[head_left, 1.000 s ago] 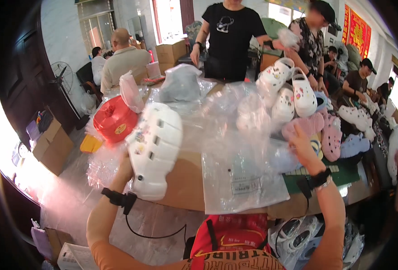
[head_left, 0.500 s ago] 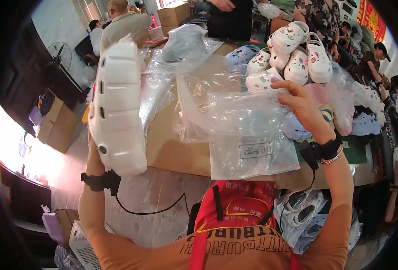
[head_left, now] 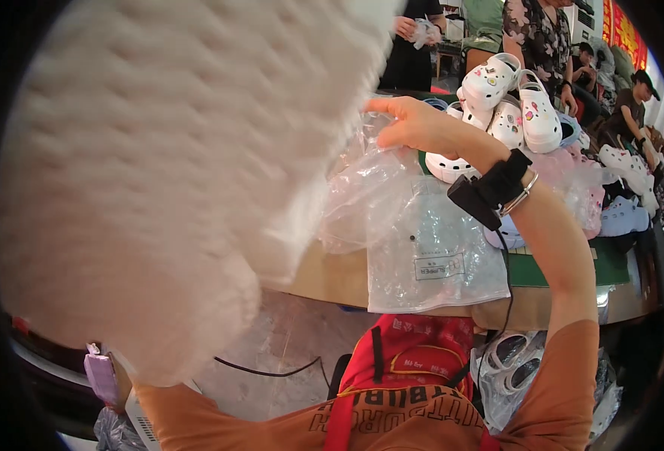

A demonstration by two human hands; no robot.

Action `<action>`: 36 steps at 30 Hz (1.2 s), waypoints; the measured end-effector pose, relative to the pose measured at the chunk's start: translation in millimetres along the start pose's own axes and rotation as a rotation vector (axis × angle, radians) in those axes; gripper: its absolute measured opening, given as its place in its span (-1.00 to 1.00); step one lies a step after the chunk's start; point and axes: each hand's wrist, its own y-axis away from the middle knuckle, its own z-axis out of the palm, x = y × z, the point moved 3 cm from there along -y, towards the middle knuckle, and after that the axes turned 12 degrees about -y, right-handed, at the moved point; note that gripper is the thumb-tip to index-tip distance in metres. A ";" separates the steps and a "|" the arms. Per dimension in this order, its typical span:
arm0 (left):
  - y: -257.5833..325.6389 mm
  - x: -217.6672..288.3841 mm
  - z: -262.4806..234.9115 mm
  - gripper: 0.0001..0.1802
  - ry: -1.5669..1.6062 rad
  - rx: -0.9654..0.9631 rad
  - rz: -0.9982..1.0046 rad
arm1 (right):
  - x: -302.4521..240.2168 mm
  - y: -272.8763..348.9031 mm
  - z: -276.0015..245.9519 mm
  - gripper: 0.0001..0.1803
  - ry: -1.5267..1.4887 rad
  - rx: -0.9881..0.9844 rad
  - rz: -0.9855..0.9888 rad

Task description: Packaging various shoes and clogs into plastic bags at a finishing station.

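A blurred white clog (head_left: 167,173) fills the left side, hiding the left hand entirely.

Brown worktable (head_left: 332,279), pale concrete floor (head_left: 287,353), red wall banner (head_left: 623,30).

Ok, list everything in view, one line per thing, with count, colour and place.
clog held close to the camera: one, white, blurred, filling the left half.
plastic bag: one, clear with a white label, hanging from the right hand at centre.
pile of clogs: several, white with small charms, on the table behind the bag.
bagged clogs: several, pink and pale blue, on the table's right side.
table: one, brown top, across the middle.
apron: one, red, lower centre.
other people: several, standing and sitting beyond the table.
right hand: raised, pinching the bag's top edge, black wrist device.
left hand: hidden behind the clog.
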 end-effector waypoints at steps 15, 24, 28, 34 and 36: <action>-87.3 -20.6 307.1 -0.61 -0.181 -0.141 -0.219 | 3.0 89.1 68.7 -0.12 0.202 -0.288 -0.476; -100.1 -57.1 347.8 -0.70 -1.078 -0.035 0.253 | 18.6 101.0 142.2 -0.35 0.708 -0.327 -0.650; -99.0 -110.6 342.5 -0.68 -0.821 -0.021 0.341 | 18.1 105.2 159.2 -0.41 0.790 -0.384 -0.721; -99.8 -129.3 342.9 -0.73 -0.208 0.111 0.155 | 43.6 155.1 185.6 -0.41 0.746 -0.494 -0.822; -98.0 -115.5 347.3 -0.75 -0.096 0.134 0.049 | 49.9 150.7 182.2 -0.37 0.500 -0.368 -0.879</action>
